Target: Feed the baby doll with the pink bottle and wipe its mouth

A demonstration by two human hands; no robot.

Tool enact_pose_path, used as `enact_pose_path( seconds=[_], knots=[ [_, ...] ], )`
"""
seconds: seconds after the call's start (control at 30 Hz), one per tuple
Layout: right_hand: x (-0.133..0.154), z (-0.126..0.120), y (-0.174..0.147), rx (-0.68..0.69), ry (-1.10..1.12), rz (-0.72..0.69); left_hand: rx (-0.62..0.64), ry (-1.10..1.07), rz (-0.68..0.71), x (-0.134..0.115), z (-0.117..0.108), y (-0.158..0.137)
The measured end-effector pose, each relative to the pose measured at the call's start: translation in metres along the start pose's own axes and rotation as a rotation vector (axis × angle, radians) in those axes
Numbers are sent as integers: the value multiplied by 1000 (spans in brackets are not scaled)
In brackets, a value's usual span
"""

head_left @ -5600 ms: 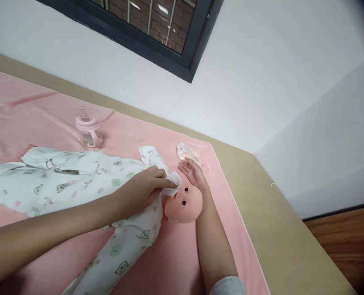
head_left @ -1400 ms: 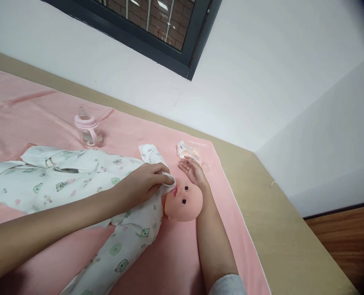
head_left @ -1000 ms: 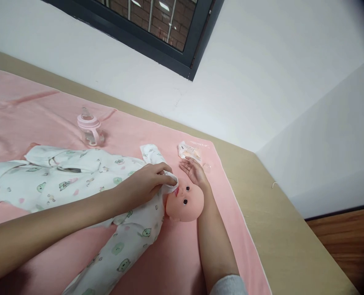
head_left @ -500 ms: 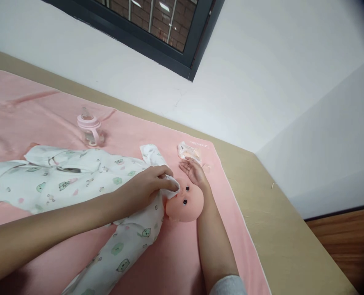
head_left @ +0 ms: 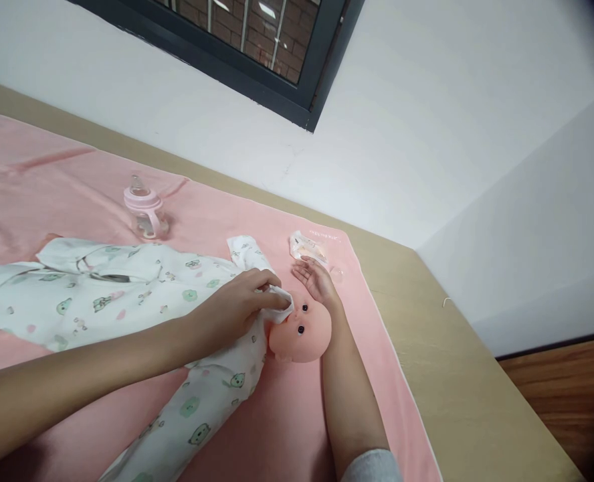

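The head view looks forward and down at the nearby doll (head_left: 169, 288); the window (head_left: 257, 40) slants above.

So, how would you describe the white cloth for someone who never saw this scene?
On the pink blanket lies a doll in printed clothes. By its mouth, the left hand pinches the white cloth. Unlike the clothes, it shows no print.

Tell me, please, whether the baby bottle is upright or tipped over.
Upright: the bottle stands with its base on the pink blanket and its teat pointing up.
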State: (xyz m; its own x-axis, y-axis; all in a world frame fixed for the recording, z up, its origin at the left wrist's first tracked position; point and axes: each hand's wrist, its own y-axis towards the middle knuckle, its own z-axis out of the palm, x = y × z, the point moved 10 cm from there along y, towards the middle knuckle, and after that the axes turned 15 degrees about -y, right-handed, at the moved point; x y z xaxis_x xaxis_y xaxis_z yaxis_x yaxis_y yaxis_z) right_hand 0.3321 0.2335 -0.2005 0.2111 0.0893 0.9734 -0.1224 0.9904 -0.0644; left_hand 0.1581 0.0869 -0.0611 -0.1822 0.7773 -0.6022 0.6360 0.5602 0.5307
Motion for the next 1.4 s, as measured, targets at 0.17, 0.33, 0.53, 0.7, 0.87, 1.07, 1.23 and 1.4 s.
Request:
enact_pose_path(
  seconds=[0.17, 0.33, 0.53, 0.7, 0.87, 1.07, 1.23, 1.4],
  knots=[
    [2, 1, -1, -7, -6, 2, 17, 55, -9, -4, -2, -1],
    [1, 1, -2, -1, -17, 3, -55, 102, 59, -5, -17, 0],
    [11, 6, -5, 3, -43, -2, -121, 300, 48, 4, -45, 5],
    [88, 41, -33, 27, -326, -155, -45, 507, -113, 23, -59, 8],
    [145, 131, -98, 224, -843, -410, -55, 585, -116, 19, -62, 7],
    [142, 159, -125, -26, -1031, -425, -30, 707, 8, -6, -48, 4],
    [155, 134, -124, -203, -1241, -403, -59, 713, -12, -14, -59, 3],
    [170, 73, -117, -408, -1382, -280, -129, 699, -161, -5, -109, -1]
  ],
)
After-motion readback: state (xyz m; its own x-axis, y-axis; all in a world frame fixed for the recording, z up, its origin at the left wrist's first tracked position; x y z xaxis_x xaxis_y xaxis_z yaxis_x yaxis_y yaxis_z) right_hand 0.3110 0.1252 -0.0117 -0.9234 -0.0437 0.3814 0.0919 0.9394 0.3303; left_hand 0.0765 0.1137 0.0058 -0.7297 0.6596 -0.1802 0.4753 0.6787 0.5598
